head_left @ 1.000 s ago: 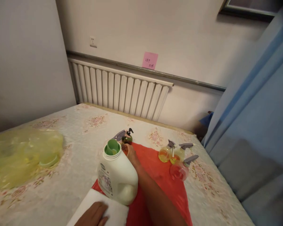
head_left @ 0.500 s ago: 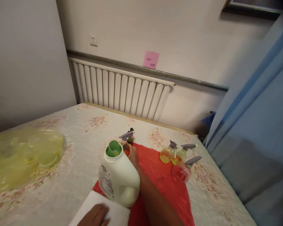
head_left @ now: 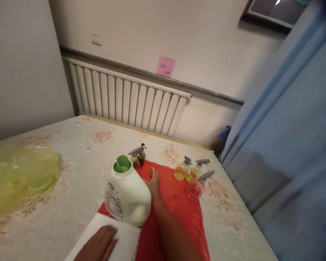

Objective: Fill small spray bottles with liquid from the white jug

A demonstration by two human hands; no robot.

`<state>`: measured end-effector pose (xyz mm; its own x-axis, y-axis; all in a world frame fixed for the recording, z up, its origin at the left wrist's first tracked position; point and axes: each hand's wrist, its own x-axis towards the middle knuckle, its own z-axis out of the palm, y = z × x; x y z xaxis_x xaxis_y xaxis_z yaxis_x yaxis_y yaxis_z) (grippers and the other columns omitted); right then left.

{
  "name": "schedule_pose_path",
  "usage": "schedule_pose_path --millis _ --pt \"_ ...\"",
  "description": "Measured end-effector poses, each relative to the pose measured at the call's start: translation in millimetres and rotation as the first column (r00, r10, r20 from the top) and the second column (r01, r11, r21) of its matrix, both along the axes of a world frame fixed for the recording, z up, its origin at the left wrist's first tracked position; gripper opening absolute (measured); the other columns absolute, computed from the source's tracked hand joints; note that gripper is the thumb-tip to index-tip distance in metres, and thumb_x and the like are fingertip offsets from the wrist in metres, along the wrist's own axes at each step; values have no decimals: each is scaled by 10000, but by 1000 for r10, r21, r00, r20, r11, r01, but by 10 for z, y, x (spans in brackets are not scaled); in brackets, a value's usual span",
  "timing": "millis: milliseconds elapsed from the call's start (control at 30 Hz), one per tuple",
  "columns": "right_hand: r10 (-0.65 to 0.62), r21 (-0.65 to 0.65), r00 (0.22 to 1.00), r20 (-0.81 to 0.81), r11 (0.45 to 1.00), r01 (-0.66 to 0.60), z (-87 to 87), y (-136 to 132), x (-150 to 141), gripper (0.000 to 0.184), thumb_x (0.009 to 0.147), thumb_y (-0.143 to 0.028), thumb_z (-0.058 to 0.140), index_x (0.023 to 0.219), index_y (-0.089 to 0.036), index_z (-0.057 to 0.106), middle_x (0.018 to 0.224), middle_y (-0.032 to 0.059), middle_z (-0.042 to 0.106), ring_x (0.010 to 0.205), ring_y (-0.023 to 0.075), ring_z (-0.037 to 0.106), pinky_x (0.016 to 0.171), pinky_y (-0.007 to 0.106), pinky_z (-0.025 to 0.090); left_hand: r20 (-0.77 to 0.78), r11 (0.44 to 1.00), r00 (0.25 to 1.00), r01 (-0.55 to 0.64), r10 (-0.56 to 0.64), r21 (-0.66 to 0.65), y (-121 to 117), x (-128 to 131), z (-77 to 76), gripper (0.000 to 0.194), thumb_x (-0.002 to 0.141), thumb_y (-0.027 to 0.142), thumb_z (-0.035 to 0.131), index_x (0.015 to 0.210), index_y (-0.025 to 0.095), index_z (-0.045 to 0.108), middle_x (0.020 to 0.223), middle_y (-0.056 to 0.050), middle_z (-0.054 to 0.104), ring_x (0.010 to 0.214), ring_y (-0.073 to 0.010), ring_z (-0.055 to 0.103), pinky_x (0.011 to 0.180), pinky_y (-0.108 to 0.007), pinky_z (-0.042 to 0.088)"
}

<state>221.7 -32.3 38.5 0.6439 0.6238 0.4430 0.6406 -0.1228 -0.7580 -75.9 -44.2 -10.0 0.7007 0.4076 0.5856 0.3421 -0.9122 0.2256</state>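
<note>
My left hand (head_left: 99, 246) lies flat, fingers stretched, on a white folded cloth (head_left: 125, 237) at the near edge. A white detergent jug (head_left: 127, 194) with an open green spout stands on a red cloth (head_left: 176, 206). My right hand (head_left: 153, 183) rests just right of the jug, fingers up and loosely apart, holding nothing. Just beyond it stand a small amber spray bottle (head_left: 136, 160) and a dark pump bottle (head_left: 142, 156).
Three small spray bottles (head_left: 191, 174), yellow and pink, stand on the red cloth's right edge. A yellow plastic bag (head_left: 19, 177) lies at the left of the floral tablecloth (head_left: 78, 152). A white radiator (head_left: 125, 98) runs behind; a blue curtain (head_left: 288, 145) hangs right.
My right hand has let go of the amber spray bottle and drawn back beside the jug. The bottle now stands by the pump bottle. The view shifted slightly right.
</note>
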Motion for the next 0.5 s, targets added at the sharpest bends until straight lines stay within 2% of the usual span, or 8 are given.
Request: schedule_pose_path --millis 67,133,200,300,367,500 --pt "-135 34 990 -41 990 136 -40 -356 46 652 707 -320 716 1307 -149 526 1144 130 643 1011 247 625 908 361 501 -19 999 1000 11 -11 -36 19 8 -24 306 936 516 510 1088 304 669 1061 -8 749 921 -227 731 820 -313 620" --pt "-318 51 944 -89 945 323 -69 -766 132 616 680 -342 732 1242 -145 575 1118 118 665 968 240 643 889 341 507 -34 998 999 20 -22 -58 36 18 -36 313 936 522 505 1076 297 673 1058 -13 743 936 -228 724 837 -323 612" --pt "-525 37 843 -119 846 532 -73 -1189 270 582 670 -384 728 1186 -149 598 1070 112 683 961 255 645 884 348 505 -40 998 999 28 -30 -59 47 27 -37 332 935 531 502 1078 285 673 1061 -21 737 950 -227 718 856 -324 602" --pt "-705 19 695 -140 700 714 -31 -1716 549 659 715 -439 673 1252 -84 535 1163 216 634 1094 332 591 965 432 450 -32 998 999 37 -38 -42 56 38 -29 346 940 532 492 1077 273 676 1052 -25 737 945 -223 716 862 -317 594" --pt "-760 -8 634 -142 641 767 9 -1919 744 803 655 -464 718 1292 -34 491 1212 281 598 1157 386 553 979 466 430 -24 999 999 35 -36 -29 55 42 -15 347 944 527 484 1066 268 680 1038 -24 740 939 -223 717 863 -319 591" --pt "-746 -58 653 -128 663 746 48 -1953 1033 982 522 -492 784 1331 -45 453 1269 280 585 1196 397 548 955 439 451 -36 999 999 29 -31 -35 39 42 26 334 950 510 477 1054 266 679 1034 -26 735 942 -223 712 868 -326 586"
